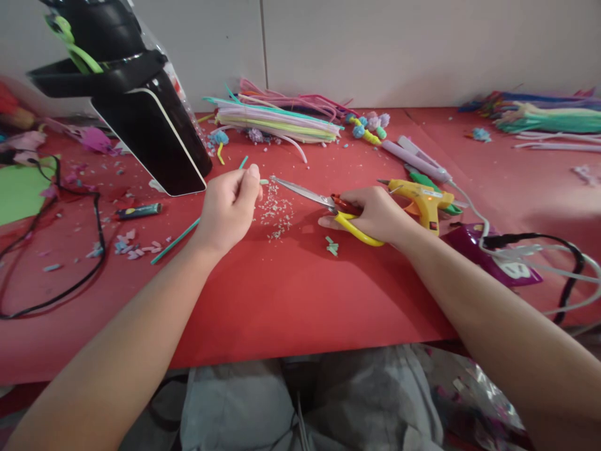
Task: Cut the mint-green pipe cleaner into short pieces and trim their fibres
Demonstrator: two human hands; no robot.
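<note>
Pinched between the thumb and finger of my left hand (231,203) is a small pale green piece of pipe cleaner (264,181), its tip sticking out to the right. My right hand (370,216) grips yellow-handled scissors (359,230). Their blades (300,190) point left, with the tip close by the pale green piece. Fine pale clippings (277,213) lie scattered on the red table below the blades. A few short green pieces (332,246) rest under the scissors. A teal pipe cleaner (174,242) lies beneath my left hand.
A black tumbler with a phone (154,141) leaning on it stands at back left. Bundled pipe cleaners (282,119) lie along the wall. Right of my right hand are a yellow glue gun (427,199), a lilac hair-iron-like tool (416,160) and a purple power strip (493,257) with cables.
</note>
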